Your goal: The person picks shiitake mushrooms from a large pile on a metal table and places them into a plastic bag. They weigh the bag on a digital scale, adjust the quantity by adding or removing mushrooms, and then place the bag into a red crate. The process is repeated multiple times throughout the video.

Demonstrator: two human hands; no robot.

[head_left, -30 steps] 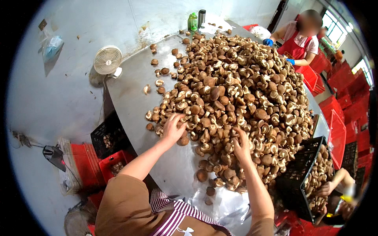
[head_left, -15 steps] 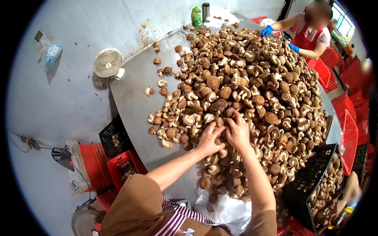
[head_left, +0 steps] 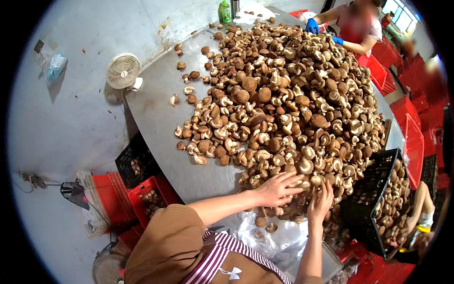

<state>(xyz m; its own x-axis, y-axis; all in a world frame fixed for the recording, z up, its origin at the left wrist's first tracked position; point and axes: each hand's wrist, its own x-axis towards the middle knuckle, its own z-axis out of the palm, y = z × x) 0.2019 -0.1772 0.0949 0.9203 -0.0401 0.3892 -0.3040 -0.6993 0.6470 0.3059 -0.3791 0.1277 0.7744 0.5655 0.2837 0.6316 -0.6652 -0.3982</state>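
Note:
A large heap of brown mushrooms with pale stems (head_left: 279, 109) covers much of the steel table (head_left: 163, 123). My left hand (head_left: 279, 189) lies on the front of the heap, fingers spread over loose mushrooms. Just right of it, my right hand (head_left: 320, 201) touches mushrooms with fingertips upward and fingers loosely extended; whether anything sits under the fingertips is hidden. A clear plastic sheet (head_left: 250, 227) with a few mushrooms lies below my hands. A black crate of mushrooms (head_left: 354, 210) tilts at the table's right corner, beside the heap.
A co-worker in a red apron with blue gloves (head_left: 354, 28) works at the far side; another person's arm (head_left: 421, 203) is beside the crate. Red crates (head_left: 409, 118), a white fan (head_left: 123, 71), a green bottle (head_left: 224, 12) and a dark crate (head_left: 130, 158) surround the table.
Both my hands have moved right and toward me, from the middle-left of the heap to its front edge by the crate. Mushrooms at the front have shifted.

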